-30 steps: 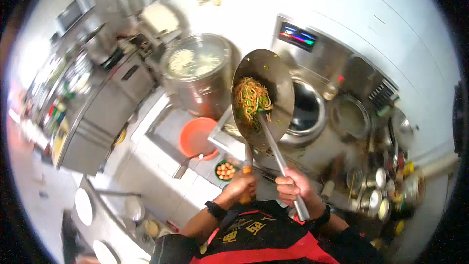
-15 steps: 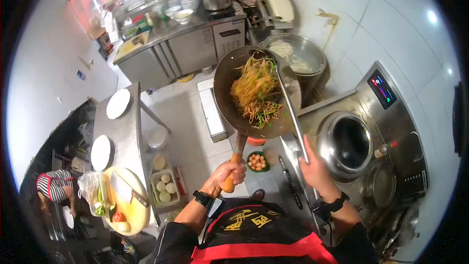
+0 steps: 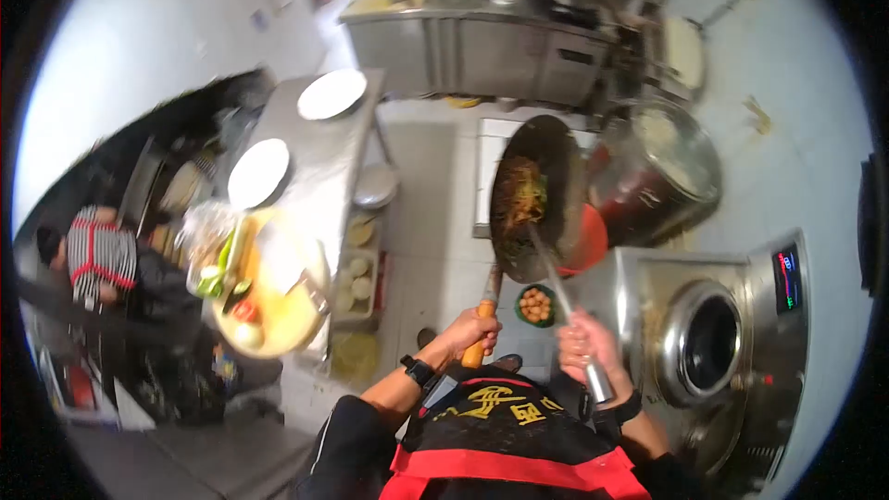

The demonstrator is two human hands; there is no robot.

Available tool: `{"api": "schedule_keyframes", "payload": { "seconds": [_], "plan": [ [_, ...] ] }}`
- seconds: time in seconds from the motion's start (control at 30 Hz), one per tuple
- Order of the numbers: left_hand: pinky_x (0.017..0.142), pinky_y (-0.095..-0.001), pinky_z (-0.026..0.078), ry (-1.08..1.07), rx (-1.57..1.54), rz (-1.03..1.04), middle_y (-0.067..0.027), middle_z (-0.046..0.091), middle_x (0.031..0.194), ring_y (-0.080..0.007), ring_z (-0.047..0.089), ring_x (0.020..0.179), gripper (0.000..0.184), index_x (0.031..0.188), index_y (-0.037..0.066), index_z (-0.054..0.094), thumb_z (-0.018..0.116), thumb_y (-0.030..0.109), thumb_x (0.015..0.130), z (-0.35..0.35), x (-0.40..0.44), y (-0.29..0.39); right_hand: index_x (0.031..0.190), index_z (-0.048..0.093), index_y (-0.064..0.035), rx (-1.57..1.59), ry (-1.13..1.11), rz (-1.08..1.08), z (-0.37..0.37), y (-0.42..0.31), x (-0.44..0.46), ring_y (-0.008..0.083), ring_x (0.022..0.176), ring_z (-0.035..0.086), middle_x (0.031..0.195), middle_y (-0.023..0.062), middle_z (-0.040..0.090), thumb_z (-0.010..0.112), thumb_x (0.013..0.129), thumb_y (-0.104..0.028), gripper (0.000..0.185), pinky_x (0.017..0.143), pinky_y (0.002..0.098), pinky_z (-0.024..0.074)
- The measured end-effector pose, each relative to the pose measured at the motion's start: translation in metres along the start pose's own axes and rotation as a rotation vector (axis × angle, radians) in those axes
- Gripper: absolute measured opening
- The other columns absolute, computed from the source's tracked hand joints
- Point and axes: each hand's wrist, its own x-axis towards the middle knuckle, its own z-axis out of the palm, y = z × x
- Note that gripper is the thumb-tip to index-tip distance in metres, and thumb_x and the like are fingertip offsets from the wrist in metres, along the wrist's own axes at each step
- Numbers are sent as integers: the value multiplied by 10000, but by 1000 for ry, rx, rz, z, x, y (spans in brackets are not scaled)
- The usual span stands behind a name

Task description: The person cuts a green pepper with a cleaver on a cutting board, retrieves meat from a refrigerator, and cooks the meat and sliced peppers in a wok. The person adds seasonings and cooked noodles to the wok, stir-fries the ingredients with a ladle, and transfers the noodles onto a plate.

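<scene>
My left hand is closed round the wooden handle of a dark wok, which tilts to the left, clear of the stove. Inside the wok lies a heap of browned noodles with bits of green. My right hand grips a long-handled metal wok tool by its shaft. The tool's far end reaches down to the noodles, and its shape is hidden there. Below the wok, a bowl of brown eggs sits between my two arms.
The stove with its round burner is on my right. Two white plates and a round cutting board with a cleaver and vegetables are on the left table. Behind the wok are a red bucket and a large pot. Another person works at far left.
My view has turned, shifting the room rightward. The wok has tipped toward its left side, and the noodles have gathered there. The tool has swung from the wok's right rim into the noodles.
</scene>
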Motion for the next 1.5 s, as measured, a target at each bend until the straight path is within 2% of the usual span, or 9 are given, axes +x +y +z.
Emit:
{"api": "schedule_keyframes", "payload": {
  "seconds": [0.13, 0.23, 0.4, 0.47, 0.6, 0.73, 0.87, 1.0, 1.5],
  "plan": [
    [422, -277, 408, -62, -174, -44, -2, 452, 595, -94, 432, 448, 121, 797, 68, 453, 564, 73, 844, -36, -37, 6, 749, 469, -122, -75, 37, -80, 23, 10, 11, 62, 341, 341, 517, -49, 363, 488, 970, -280, 273, 312, 223, 334],
    [433, -255, 392, -183, -357, -36, 21, 432, 614, -74, 422, 472, 115, 815, 86, 457, 550, 97, 881, -62, -51, 10, 1437, 259, -200, -527, 238, -312, 67, 15, 5, 83, 379, 374, 590, -8, 397, 452, 971, -142, 508, 329, 243, 367],
    [429, -242, 371, -215, -369, 28, 29, 414, 621, -64, 406, 469, 107, 820, 87, 463, 547, 105, 884, -85, -63, 45, 1509, 138, -186, -1132, 344, -356, 70, 2, 23, 129, 452, 469, 663, 10, 496, 450, 927, -58, 672, 417, 311, 456],
    [426, -242, 363, -244, -392, 28, 30, 417, 625, -59, 395, 465, 94, 831, 86, 476, 546, 107, 890, -97, -63, 61, 1498, 177, -160, -1967, 280, -1021, 66, -3, 44, 255, 535, 580, 733, 106, 620, 501, 900, -87, 685, 547, 414, 509],
    [428, -240, 358, -325, -523, 13, 30, 425, 633, -58, 388, 462, 76, 854, 83, 493, 548, 111, 898, -116, -58, 85, 1493, 180, -162, -2132, 601, -812, 71, -15, 71, 388, 662, 634, 804, 255, 616, 555, 860, -113, 738, 599, 457, 475],
    [432, -248, 359, -298, -482, 79, 21, 427, 635, -67, 384, 460, 68, 868, 81, 498, 547, 115, 900, -133, -48, 101, 1505, 124, -232, -2155, 816, -610, 60, -18, 126, 282, 657, 640, 908, 160, 655, 541, 901, -113, 743, 583, 421, 494],
    [430, -289, 389, -139, -325, 136, -2, 421, 603, -105, 418, 457, 89, 855, 78, 466, 551, 51, 847, -137, -28, 103, 1456, 220, -268, -597, 384, -254, 116, 19, 169, 67, 418, 367, 620, -51, 387, 448, 970, -117, 558, 366, 243, 339],
    [424, -311, 418, 63, -155, 127, -28, 445, 606, -135, 447, 454, 135, 834, 72, 427, 552, 24, 818, -145, -26, 113, 1298, 397, -242, -76, 74, 42, 136, -10, 184, 54, 391, 345, 635, -33, 411, 427, 983, -168, 326, 338, 218, 322],
    [401, -256, 376, 3, -662, 397, 14, 413, 622, -67, 388, 434, 95, 895, 69, 460, 554, 67, 887, -131, -33, 176, 1468, 225, -298, -513, -166, 398, 198, -202, 258, 53, 409, 320, 648, -22, 355, 377, 986, -119, 537, 344, 229, 317]
  ]
}}
